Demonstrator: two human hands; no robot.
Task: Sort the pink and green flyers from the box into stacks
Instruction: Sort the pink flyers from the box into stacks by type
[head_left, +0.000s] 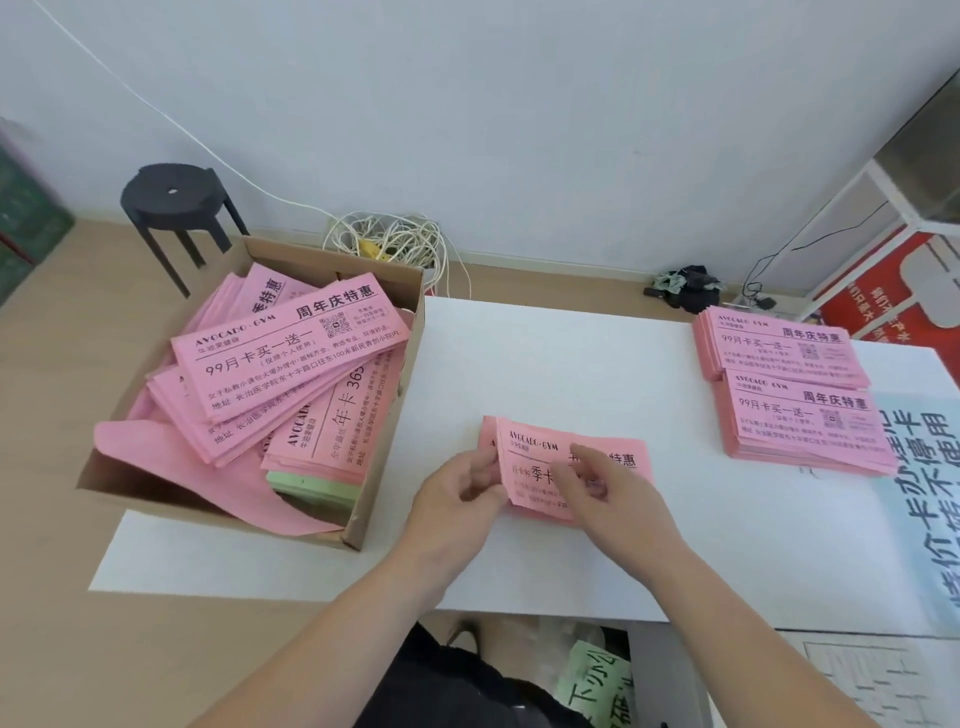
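A cardboard box (395, 415) at the left holds several pink flyers (291, 358) in a loose heap and a small green stack (311, 486) at its near corner. On the white board lies a small pile of pink flyers (618, 460). My left hand (457, 499) pinches this pile's left edge with curled fingers. My right hand (602, 483) lies over the pile's middle, its fingers bent onto the top sheet. Two neat pink stacks sit at the far right, one (779, 351) behind the other (800, 421).
The white board (545, 364) lies on a wooden floor. A black stool (174, 200) and a tangle of white cable (389, 241) stand behind the box. A blue printed poster (919, 499) and red signs (893, 291) lie at the right.
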